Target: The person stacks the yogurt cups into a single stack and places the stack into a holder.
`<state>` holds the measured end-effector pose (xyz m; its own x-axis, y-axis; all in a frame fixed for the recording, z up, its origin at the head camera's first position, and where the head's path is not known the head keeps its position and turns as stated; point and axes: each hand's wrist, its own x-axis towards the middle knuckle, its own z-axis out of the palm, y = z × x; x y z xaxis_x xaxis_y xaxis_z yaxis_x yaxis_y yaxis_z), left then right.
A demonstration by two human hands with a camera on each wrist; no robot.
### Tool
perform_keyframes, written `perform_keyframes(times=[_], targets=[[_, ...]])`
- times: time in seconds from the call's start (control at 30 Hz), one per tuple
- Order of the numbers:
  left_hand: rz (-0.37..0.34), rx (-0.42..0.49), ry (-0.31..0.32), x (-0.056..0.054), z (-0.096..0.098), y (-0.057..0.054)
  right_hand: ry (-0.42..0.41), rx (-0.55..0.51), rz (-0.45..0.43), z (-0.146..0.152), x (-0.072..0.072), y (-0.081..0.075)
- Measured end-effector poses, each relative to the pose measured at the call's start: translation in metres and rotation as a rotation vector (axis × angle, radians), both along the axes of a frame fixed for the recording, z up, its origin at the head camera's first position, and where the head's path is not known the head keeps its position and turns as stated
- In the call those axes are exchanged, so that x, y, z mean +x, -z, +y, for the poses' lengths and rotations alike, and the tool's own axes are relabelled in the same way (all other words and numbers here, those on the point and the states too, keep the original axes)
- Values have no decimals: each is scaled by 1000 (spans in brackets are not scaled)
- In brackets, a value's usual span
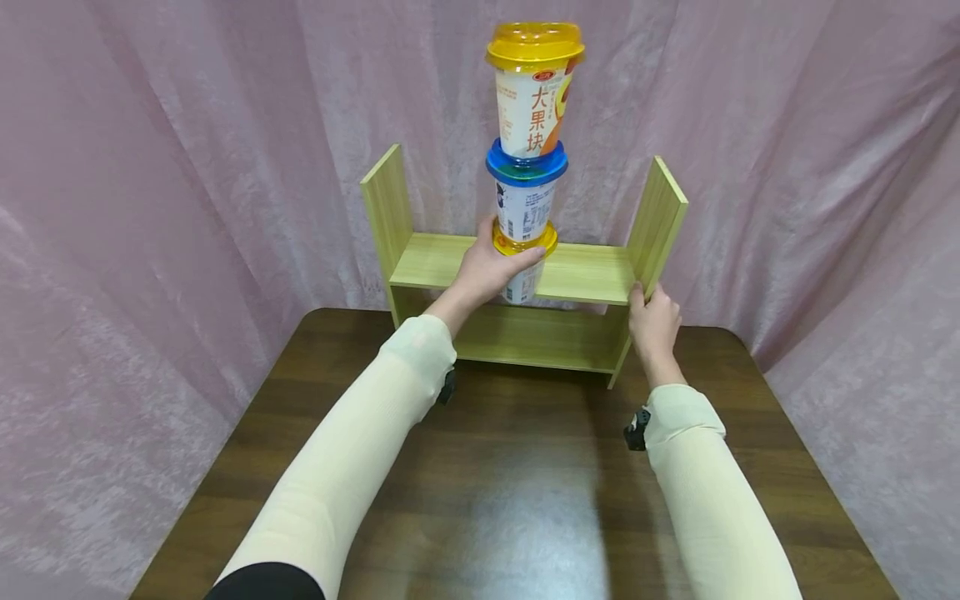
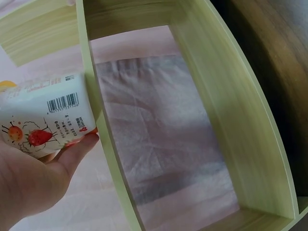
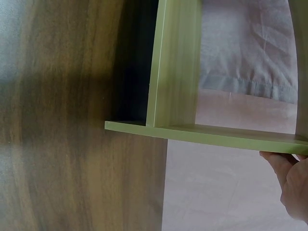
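Three lidded yogurt cups stand in one upright stack at the wooden shelf's upper board. The top cup has a yellow lid, the middle cup a blue one, and the lowest cup a yellow one. My left hand grips the lowest cup, thumb and fingers spread round it just below its lid. In the left wrist view, that cup's barcode and strawberry print show, its base right at the upper board's edge. My right hand holds the shelf's right side panel near the upper board.
The two-tier shelf stands towards the back of a dark brown wooden table. Its left side panel rises above the upper board. Below is a lower board. Pink curtains hang behind and at both sides.
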<state>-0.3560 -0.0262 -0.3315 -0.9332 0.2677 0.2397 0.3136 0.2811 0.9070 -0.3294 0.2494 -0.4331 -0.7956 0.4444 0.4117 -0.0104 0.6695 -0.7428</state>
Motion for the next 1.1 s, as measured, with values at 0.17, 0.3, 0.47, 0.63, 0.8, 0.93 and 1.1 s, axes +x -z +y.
perform_keyframes(times=[0.17, 0.3, 0.47, 0.63, 0.8, 0.93, 1.1], targets=[[-2, 9, 14, -1, 0, -1, 12, -6, -5, -3, 3, -2], [-8, 6, 1, 1, 0, -1, 16, 3, 5, -4, 5, -2], [-4, 12, 7, 1, 0, -1, 13, 16, 27, -6, 7, 0], [-5, 30, 21, 0, 0, -1, 27, 11, 36, -9, 10, 0], [-1, 63, 38, 1, -1, 2, 31, 2, 23, -11, 17, 0], [-2, 73, 48, 3, 0, 3, 37, 5, 24, -12, 22, 0], [-10, 83, 51, 2, 1, 3, 40, 4, 43, -13, 28, -1]])
